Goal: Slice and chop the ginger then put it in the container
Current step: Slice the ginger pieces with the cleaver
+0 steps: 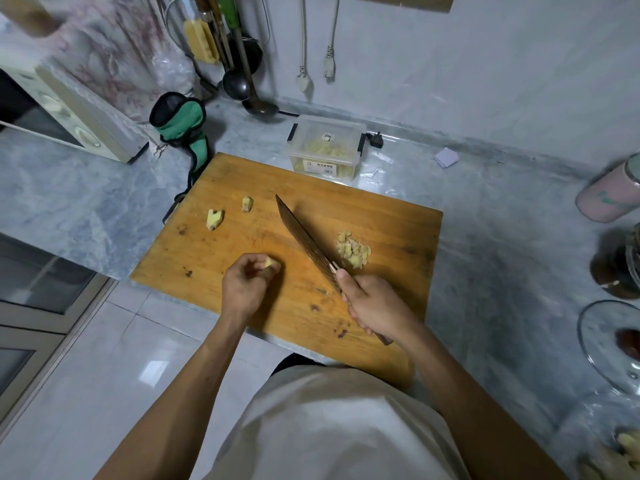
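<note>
A wooden cutting board [388,216] lies on the marble counter. My left hand [247,285] pinches a small ginger piece [270,262] against the board. My right hand [375,304] grips the handle of a large knife [301,235], whose blade points up and left, just left of a pile of sliced ginger [353,251]. Two more ginger chunks [214,219] [247,203] sit toward the board's far left. Behind the board stands a clear plastic container [325,148] with its lid on and ginger inside.
A green and black pouch [181,121] lies left of the container. Ladles [239,81] hang at the wall. A microwave [65,112] stands at left. A pink cup [609,194], a dark jar [620,271] and a glass lid [606,344] crowd the right edge. More ginger [623,448] sits at bottom right.
</note>
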`<state>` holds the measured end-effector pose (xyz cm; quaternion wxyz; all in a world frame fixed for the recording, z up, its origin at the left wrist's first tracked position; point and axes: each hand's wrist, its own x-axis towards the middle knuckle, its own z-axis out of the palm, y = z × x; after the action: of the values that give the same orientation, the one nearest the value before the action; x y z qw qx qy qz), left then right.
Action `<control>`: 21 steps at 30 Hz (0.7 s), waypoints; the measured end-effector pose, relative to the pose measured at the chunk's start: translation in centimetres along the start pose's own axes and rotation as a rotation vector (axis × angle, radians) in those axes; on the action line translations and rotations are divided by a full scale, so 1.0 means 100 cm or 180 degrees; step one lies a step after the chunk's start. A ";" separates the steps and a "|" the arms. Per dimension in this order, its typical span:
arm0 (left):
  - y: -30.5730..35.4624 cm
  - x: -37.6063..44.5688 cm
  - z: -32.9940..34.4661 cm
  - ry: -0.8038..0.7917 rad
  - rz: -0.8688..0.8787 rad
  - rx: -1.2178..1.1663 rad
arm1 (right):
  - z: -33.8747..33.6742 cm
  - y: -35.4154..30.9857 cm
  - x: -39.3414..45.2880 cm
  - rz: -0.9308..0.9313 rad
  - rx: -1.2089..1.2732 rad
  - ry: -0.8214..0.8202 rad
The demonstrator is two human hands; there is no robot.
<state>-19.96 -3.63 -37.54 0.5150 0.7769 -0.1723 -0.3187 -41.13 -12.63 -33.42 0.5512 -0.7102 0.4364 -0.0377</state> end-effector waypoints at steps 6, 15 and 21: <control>0.003 0.022 -0.014 0.0182 0.0004 0.0215 | 0.009 -0.016 0.016 -0.0044 -0.0320 0.0026; 0.012 0.082 -0.044 0.0726 -0.0071 0.0458 | 0.029 -0.045 0.038 0.0043 -0.0398 0.0149; 0.008 0.101 -0.066 0.0570 0.0272 0.1237 | 0.039 -0.059 0.057 0.0004 -0.0309 0.0250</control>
<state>-8.00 -5.41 -38.22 0.3819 0.8787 -0.2168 -0.1871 -32.09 -13.42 -32.54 0.4986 -0.7337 0.4595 -0.0440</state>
